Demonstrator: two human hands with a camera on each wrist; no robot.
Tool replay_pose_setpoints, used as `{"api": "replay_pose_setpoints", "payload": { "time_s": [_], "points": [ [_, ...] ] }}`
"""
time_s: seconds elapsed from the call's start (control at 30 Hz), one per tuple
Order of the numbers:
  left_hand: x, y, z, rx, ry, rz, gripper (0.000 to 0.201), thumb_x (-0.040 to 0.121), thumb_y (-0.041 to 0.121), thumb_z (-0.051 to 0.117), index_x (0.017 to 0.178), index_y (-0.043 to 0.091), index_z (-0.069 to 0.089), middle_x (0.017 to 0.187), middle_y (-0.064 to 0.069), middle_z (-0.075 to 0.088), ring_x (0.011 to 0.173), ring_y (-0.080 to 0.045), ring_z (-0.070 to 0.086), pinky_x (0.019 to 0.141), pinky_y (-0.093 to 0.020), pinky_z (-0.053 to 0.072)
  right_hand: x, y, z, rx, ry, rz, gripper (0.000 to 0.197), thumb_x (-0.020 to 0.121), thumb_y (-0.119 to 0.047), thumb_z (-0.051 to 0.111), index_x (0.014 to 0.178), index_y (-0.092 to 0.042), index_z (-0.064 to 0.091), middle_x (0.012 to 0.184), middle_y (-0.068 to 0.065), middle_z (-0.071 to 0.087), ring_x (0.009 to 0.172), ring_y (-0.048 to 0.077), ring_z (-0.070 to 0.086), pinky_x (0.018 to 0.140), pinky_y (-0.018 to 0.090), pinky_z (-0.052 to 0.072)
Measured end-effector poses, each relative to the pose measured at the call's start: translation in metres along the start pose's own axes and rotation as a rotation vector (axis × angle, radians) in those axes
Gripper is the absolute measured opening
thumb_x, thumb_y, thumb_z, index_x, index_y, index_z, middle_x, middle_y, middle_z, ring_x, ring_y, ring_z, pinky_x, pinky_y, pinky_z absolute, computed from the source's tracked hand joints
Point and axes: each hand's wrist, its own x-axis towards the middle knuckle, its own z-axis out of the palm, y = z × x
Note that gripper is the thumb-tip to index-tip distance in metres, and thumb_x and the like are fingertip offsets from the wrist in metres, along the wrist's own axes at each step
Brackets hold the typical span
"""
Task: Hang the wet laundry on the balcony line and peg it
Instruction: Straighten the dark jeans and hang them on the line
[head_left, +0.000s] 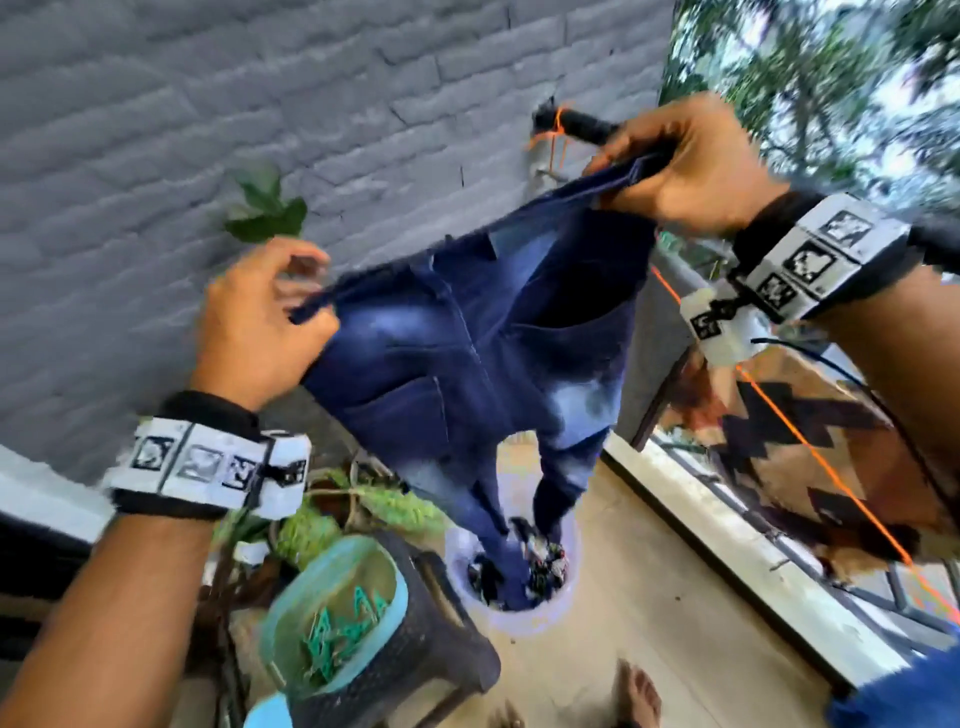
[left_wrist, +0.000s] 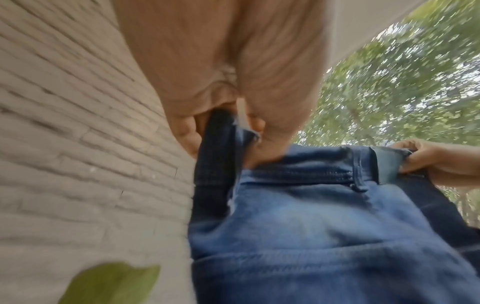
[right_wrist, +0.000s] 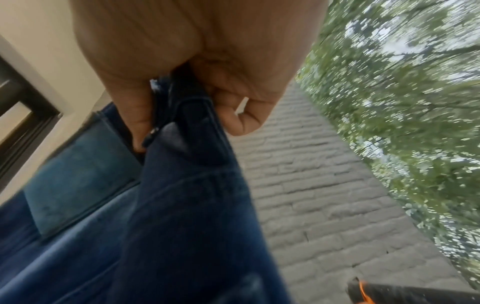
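A pair of wet dark-blue jeans (head_left: 467, 353) hangs by its waistband between my two hands, its legs trailing down into a white bucket (head_left: 519, 610) of laundry on the floor. My left hand (head_left: 306, 306) pinches one end of the waistband (left_wrist: 221, 148). My right hand (head_left: 639, 166) grips the other end (right_wrist: 182, 115), held higher, close to the black wall bracket (head_left: 571, 122) where the orange line (head_left: 810, 441) is tied. The line runs down to the right behind my right wrist. A teal tub (head_left: 332, 608) of green pegs (head_left: 343, 623) sits lower left.
A grey brick wall (head_left: 260, 104) stands just behind the jeans. A brown patterned cloth (head_left: 810, 452) hangs on the line at right, above the balcony railing (head_left: 753, 525). The tub rests on a dark stool (head_left: 431, 649) beside potted plants (head_left: 322, 519). My bare foot (head_left: 636, 691) stands on the tiled floor.
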Motion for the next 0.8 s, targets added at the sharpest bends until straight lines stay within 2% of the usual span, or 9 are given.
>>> {"api": "replay_pose_setpoints", "payload": {
  "time_s": [0.1,0.2,0.23,0.3,0.37,0.47,0.57,0.67,0.8],
  "points": [
    [0.026,-0.003,-0.036,0.036,0.151,0.087,0.032,0.074,0.019,0.054,0.087,0.047,0.059,0.088,0.021,0.067,0.085,-0.009,0.066,0.089,-0.025,0.052,0.012,-0.031,-0.029,0.057,0.264,-0.003,0.017,0.071,-0.015,0.079,0.084,-0.025,0.072,0.069,-0.034,0.064,0.066,-0.011,0.057,0.066,0.014,0.045],
    [0.026,-0.006,-0.032,-0.033,0.074,0.223,0.031,0.085,0.015,0.054,0.101,0.038,0.066,0.096,0.030,0.063,0.094,-0.010,0.061,0.092,-0.019,0.047,0.012,-0.047,-0.042,0.126,0.380,0.001,0.018,0.067,-0.012,0.079,0.083,-0.017,0.072,0.071,-0.029,0.068,0.069,-0.007,0.060,0.069,0.016,0.048],
    [0.021,-0.009,-0.026,-0.023,0.066,0.269,0.030,0.087,0.011,0.053,0.107,0.025,0.069,0.098,0.028,0.062,0.095,-0.011,0.059,0.091,-0.014,0.043,0.008,-0.051,-0.042,0.130,0.383,0.002,0.020,0.067,-0.010,0.080,0.081,-0.020,0.071,0.071,-0.027,0.069,0.069,-0.006,0.060,0.070,0.018,0.049],
    [0.011,-0.021,-0.010,-0.029,0.072,0.322,0.025,0.089,0.006,0.051,0.109,0.004,0.067,0.101,0.006,0.065,0.096,-0.020,0.057,0.086,-0.016,0.039,-0.004,-0.052,-0.040,0.109,0.356,0.039,0.026,0.067,-0.007,0.082,0.081,-0.025,0.070,0.070,-0.026,0.069,0.067,-0.007,0.058,0.069,0.016,0.048],
    [0.004,-0.034,0.004,-0.044,0.032,0.320,0.024,0.093,0.009,0.048,0.107,0.000,0.064,0.101,-0.014,0.061,0.095,-0.024,0.054,0.084,-0.023,0.037,-0.023,-0.047,-0.037,0.097,0.286,0.140,0.029,0.069,-0.003,0.083,0.082,-0.025,0.070,0.066,-0.026,0.068,0.063,-0.008,0.057,0.066,0.012,0.047],
    [-0.001,-0.041,0.019,-0.056,-0.059,0.317,0.024,0.095,0.013,0.045,0.107,0.002,0.063,0.101,-0.014,0.057,0.095,-0.025,0.053,0.084,-0.031,0.038,-0.060,-0.031,-0.033,0.093,0.151,0.318,0.026,0.071,0.003,0.081,0.080,-0.020,0.072,0.060,-0.021,0.067,0.057,-0.008,0.056,0.062,0.008,0.046],
    [-0.006,-0.039,0.031,-0.111,-0.127,0.330,0.022,0.094,0.012,0.049,0.107,0.005,0.066,0.098,-0.002,0.058,0.093,-0.015,0.054,0.086,-0.022,0.040,-0.101,-0.012,-0.030,0.110,0.134,0.444,0.021,0.059,-0.018,0.089,0.077,-0.023,0.078,0.065,-0.012,0.071,0.062,-0.001,0.058,0.062,0.013,0.050],
    [-0.017,-0.035,0.050,-0.289,-0.196,0.191,0.015,0.094,0.011,0.056,0.105,0.016,0.066,0.095,0.013,0.061,0.083,0.002,0.055,0.080,-0.007,0.040,-0.134,0.001,-0.024,0.158,0.168,0.567,0.016,0.062,-0.014,0.087,0.074,-0.018,0.078,0.064,-0.005,0.071,0.058,0.006,0.059,0.058,0.019,0.050],
    [-0.031,-0.022,0.083,-0.558,-0.249,-0.124,0.025,0.090,-0.007,0.063,0.090,0.018,0.066,0.088,0.006,0.068,0.071,0.009,0.060,0.069,-0.009,0.046,-0.163,0.009,0.000,0.190,0.306,0.790,0.008,0.073,-0.005,0.079,0.070,-0.010,0.074,0.056,0.002,0.067,0.047,0.012,0.057,0.048,0.020,0.046]
  ]
}}
